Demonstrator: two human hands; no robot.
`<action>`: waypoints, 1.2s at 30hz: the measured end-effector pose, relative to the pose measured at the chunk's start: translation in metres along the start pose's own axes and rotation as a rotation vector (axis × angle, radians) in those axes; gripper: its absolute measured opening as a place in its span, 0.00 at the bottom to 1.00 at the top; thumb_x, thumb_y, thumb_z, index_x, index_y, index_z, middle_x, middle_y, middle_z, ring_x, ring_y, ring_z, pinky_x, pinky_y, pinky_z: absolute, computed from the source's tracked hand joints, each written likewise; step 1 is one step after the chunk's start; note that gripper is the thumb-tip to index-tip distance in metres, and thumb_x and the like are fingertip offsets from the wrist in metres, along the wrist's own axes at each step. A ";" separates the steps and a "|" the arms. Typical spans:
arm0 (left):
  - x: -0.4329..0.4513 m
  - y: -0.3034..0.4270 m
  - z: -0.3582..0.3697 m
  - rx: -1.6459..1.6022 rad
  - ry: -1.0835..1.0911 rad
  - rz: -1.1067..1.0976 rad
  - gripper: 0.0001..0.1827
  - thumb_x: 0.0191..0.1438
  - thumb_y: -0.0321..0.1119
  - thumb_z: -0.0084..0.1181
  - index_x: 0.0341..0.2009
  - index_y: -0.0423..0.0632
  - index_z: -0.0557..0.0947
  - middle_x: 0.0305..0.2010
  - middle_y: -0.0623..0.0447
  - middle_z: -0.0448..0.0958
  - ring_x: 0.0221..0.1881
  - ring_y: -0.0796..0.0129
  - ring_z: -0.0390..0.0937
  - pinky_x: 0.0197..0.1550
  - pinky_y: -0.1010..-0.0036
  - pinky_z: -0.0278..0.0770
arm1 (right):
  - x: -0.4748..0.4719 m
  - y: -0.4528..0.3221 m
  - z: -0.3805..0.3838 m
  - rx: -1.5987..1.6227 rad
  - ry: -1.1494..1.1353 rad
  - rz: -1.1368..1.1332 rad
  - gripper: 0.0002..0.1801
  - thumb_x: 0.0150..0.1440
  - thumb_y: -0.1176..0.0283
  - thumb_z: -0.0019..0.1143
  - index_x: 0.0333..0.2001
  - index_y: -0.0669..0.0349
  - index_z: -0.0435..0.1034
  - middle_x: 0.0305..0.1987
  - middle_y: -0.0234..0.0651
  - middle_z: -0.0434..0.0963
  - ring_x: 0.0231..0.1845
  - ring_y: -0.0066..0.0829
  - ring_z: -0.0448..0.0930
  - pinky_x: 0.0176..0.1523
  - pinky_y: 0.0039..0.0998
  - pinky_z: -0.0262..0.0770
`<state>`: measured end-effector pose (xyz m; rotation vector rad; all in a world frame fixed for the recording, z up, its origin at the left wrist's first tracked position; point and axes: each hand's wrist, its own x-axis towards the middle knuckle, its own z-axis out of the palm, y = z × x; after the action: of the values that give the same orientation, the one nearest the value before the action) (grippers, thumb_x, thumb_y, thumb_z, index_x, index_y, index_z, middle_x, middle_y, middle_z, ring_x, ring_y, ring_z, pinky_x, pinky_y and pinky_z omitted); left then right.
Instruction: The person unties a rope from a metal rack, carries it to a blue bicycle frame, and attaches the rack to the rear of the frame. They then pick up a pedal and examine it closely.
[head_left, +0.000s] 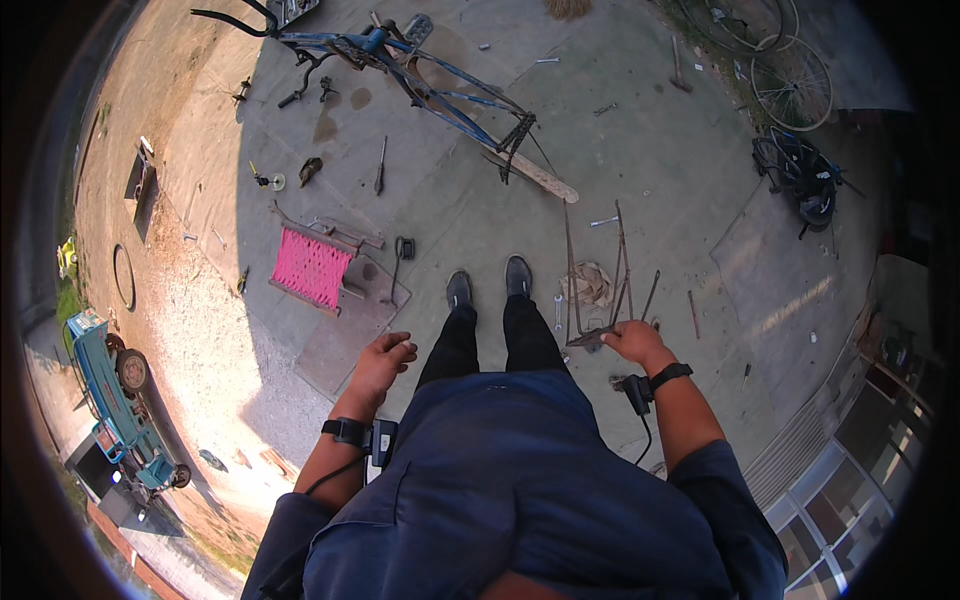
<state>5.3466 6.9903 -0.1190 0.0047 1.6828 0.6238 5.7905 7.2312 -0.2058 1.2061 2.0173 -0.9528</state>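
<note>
My right hand (636, 343) grips one end of a rusty metal bicycle rack frame (619, 247), whose thin legs stretch forward over the concrete. Beneath the rack lies a crumpled beige cloth (590, 285), with a combination wrench (558, 311) to its left. My left hand (391, 358) hangs beside my leg, fingers loosely curled, with nothing visible in it. In front of my shoes, a blue bicycle frame (450, 101) with a chain at its rear lies near a wooden board (551, 182). Another wrench (604, 221) rests near the rack's far end.
A low stool with pink webbing (311, 270) stands on the left by a foot pump or similar black item (406, 248). A hammer (679, 75), a black motor-like bundle (810, 180) and wheels (792, 84) lie at the right. A blue three-wheeled cart (112, 397) stands far left.
</note>
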 end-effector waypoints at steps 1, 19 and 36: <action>0.000 0.002 0.003 0.001 0.002 0.002 0.25 0.62 0.39 0.55 0.61 0.40 0.73 0.49 0.49 0.81 0.49 0.64 0.80 0.50 0.70 0.73 | 0.000 -0.001 -0.001 -0.004 -0.010 0.003 0.26 0.57 0.46 0.57 0.35 0.60 0.80 0.34 0.49 0.81 0.39 0.54 0.81 0.44 0.48 0.76; -0.002 -0.007 0.002 -0.044 0.024 0.021 0.25 0.63 0.39 0.54 0.61 0.38 0.74 0.50 0.47 0.81 0.49 0.64 0.80 0.50 0.70 0.73 | 0.008 -0.014 -0.022 -0.088 -0.023 -0.020 0.27 0.56 0.44 0.57 0.33 0.59 0.79 0.32 0.47 0.82 0.38 0.52 0.81 0.43 0.48 0.76; -0.009 -0.029 -0.013 -0.100 0.047 0.039 0.25 0.63 0.39 0.53 0.61 0.39 0.73 0.50 0.47 0.81 0.50 0.63 0.79 0.50 0.70 0.73 | 0.011 -0.036 -0.052 -0.300 -0.064 -0.119 0.25 0.54 0.44 0.58 0.32 0.57 0.80 0.31 0.42 0.83 0.38 0.49 0.82 0.44 0.45 0.77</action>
<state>5.3468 6.9568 -0.1213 -0.0495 1.6984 0.7423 5.7471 7.2669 -0.1755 0.8925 2.1087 -0.7007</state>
